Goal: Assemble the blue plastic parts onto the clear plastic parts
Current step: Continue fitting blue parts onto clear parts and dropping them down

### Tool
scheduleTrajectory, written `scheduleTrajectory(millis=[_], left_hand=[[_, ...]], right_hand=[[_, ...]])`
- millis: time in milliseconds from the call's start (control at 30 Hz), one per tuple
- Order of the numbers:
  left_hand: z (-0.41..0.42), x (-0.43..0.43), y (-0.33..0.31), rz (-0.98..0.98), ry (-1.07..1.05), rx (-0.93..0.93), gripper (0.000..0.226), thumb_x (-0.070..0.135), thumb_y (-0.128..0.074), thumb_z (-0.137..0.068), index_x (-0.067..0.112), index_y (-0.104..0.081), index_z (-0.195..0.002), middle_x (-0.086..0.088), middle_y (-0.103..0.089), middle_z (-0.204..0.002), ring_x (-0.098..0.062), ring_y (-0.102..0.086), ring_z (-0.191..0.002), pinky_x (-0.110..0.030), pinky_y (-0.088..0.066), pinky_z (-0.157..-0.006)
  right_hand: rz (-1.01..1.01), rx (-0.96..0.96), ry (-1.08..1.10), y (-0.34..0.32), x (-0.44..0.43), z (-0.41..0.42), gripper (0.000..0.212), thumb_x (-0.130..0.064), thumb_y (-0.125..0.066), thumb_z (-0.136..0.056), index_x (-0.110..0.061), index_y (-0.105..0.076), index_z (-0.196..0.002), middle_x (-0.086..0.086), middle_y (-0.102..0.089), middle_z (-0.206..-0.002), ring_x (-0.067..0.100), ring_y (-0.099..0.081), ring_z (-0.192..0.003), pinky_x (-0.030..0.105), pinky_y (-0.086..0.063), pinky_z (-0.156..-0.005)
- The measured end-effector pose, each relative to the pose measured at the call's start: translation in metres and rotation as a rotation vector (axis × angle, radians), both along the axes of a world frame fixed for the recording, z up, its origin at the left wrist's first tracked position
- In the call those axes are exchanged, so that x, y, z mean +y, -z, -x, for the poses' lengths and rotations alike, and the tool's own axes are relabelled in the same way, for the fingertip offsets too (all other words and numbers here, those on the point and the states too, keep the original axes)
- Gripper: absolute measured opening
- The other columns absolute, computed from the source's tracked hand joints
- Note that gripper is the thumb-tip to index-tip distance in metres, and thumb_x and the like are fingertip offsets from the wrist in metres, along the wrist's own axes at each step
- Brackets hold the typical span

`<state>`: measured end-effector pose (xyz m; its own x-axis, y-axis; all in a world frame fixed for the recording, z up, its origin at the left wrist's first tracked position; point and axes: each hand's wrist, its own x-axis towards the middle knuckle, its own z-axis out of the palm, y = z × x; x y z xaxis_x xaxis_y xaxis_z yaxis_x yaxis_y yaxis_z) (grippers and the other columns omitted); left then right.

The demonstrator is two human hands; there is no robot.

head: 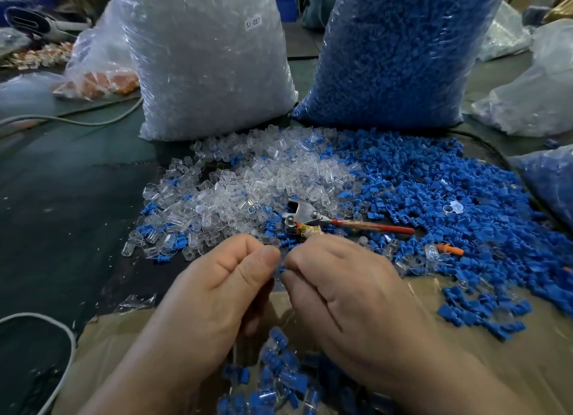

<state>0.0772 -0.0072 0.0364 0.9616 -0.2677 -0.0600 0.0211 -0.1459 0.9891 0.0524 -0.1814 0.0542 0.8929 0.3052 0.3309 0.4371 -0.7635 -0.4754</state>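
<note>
While both hands meet low in the middle of the view, we judge this to be the joining step itself. The left hand (217,290) has thumb and forefinger pinched on what looks like a clear part (277,270), almost wholly hidden by the fingertips. The right hand (338,290) pinches a blue part (283,271), of which only a sliver shows between the two thumbs. We cannot tell whether the two pieces are already seated together.

Just beyond the hands, the loose clear parts (242,182) lie heaped on the dark table (77,197), and the loose blue parts (434,191) spread to the right of them, the two heaps mingling where they meet. A red-handled metal tool (313,221) lies between the heaps. Under the wrists, assembled pieces (279,377) sit in a cardboard box (465,337). A sack of clear parts (204,58) and a sack of blue parts (400,52) stand behind.

We expect these pieces to be very light and stiff. The clear shells look smooth and likely slippery, apt to squirt out of a hard pinch. We would hold the clear shell by its flat sides, leaving the open end free. The blue piece we would take by its flat tab, so the ribbed stem points into the opening.
</note>
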Motion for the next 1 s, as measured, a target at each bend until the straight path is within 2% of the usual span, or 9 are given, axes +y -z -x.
scheduleTrajectory(millis=[133,200,267,333,433,567,767,900,1000], left_hand=[[0.001,0.001,-0.001,-0.031,0.042,-0.209,0.052,0.085,-0.063,-0.068,0.035,-0.066,-0.084,0.009,-0.055,-0.054,-0.007,-0.047,-0.046,-0.021,-0.038,-0.041],[0.002,0.0,-0.003,-0.086,0.092,-0.331,0.041,0.08,-0.059,-0.076,0.041,-0.065,-0.09,0.015,-0.063,-0.061,-0.003,-0.054,-0.05,-0.02,-0.045,-0.046],[0.005,0.001,-0.005,-0.091,0.146,-0.368,0.035,0.075,-0.061,-0.079,0.043,-0.066,-0.092,0.016,-0.067,-0.067,-0.003,-0.059,-0.054,-0.019,-0.049,-0.05],[0.004,0.005,-0.008,-0.136,0.207,-0.312,0.031,0.069,-0.069,-0.076,0.041,-0.068,-0.09,0.011,-0.068,-0.068,-0.006,-0.062,-0.055,-0.02,-0.051,-0.051],[0.0,0.015,-0.01,-0.332,0.355,-0.253,0.022,0.057,-0.07,-0.071,0.041,-0.069,-0.085,0.013,-0.068,-0.068,-0.001,-0.06,-0.057,-0.017,-0.049,-0.054],[-0.002,0.017,-0.012,-0.448,0.415,-0.328,0.021,0.057,-0.067,-0.075,0.039,-0.07,-0.086,0.015,-0.069,-0.082,-0.006,-0.068,-0.073,-0.015,-0.05,-0.062],[-0.008,0.022,-0.002,-0.674,-0.078,-0.396,0.025,0.066,-0.059,-0.076,0.049,-0.061,-0.094,0.023,-0.066,-0.078,0.002,-0.061,-0.067,-0.015,-0.044,-0.052],[-0.015,0.009,0.014,-0.904,-0.038,-0.443,0.056,0.066,-0.052,-0.078,0.05,-0.051,-0.132,0.029,-0.049,-0.097,0.001,-0.054,-0.086,-0.024,-0.047,-0.074],[-0.015,0.002,0.016,-0.981,-0.004,-0.463,0.052,0.06,-0.053,-0.085,0.05,-0.049,-0.136,0.026,-0.048,-0.109,-0.004,-0.054,-0.098,-0.025,-0.044,-0.079]], right_hand=[[-0.62,0.542,0.095,-0.006,0.005,0.004,0.025,-0.039,-0.05,-0.083,-0.019,-0.052,-0.068,-0.007,-0.05,-0.057,0.006,-0.046,-0.052,0.028,-0.037,-0.047],[-0.974,0.919,0.084,-0.008,0.006,0.003,0.023,-0.026,-0.052,-0.079,-0.02,-0.052,-0.057,-0.001,-0.042,-0.05,0.013,-0.034,-0.042,0.026,-0.022,-0.04],[-1.08,1.111,0.06,-0.013,0.001,0.002,0.02,-0.022,-0.053,-0.073,-0.02,-0.053,-0.054,0.001,-0.038,-0.048,0.013,-0.027,-0.038,0.026,-0.013,-0.041],[-0.82,1.065,0.079,-0.014,-0.007,0.0,0.025,-0.025,-0.054,-0.077,-0.019,-0.053,-0.053,-0.003,-0.043,-0.046,0.012,-0.034,-0.038,0.025,-0.02,-0.04],[-0.14,0.646,0.14,-0.012,-0.014,-0.002,0.025,-0.039,-0.051,-0.089,-0.02,-0.055,-0.073,-0.007,-0.055,-0.056,0.004,-0.045,-0.047,0.029,-0.037,-0.048],[0.249,0.382,0.244,-0.002,-0.016,-0.004,0.032,-0.057,-0.042,-0.091,-0.029,-0.048,-0.079,-0.009,-0.056,-0.073,0.005,-0.051,-0.066,0.031,-0.045,-0.061],[0.342,0.232,0.251,0.012,-0.013,-0.011,0.032,-0.069,-0.038,-0.089,-0.041,-0.038,-0.103,-0.017,-0.051,-0.096,0.011,-0.051,-0.076,0.033,-0.039,-0.06],[0.371,0.189,0.196,0.016,-0.005,-0.016,0.035,-0.062,-0.04,-0.093,-0.04,-0.036,-0.12,-0.011,-0.052,-0.113,0.022,-0.06,-0.089,0.037,-0.042,-0.065],[0.412,0.185,0.161,0.017,0.001,-0.018,0.029,-0.057,-0.037,-0.096,-0.035,-0.04,-0.114,-0.006,-0.04,-0.095,0.024,-0.046,-0.073,0.035,-0.03,-0.058]])
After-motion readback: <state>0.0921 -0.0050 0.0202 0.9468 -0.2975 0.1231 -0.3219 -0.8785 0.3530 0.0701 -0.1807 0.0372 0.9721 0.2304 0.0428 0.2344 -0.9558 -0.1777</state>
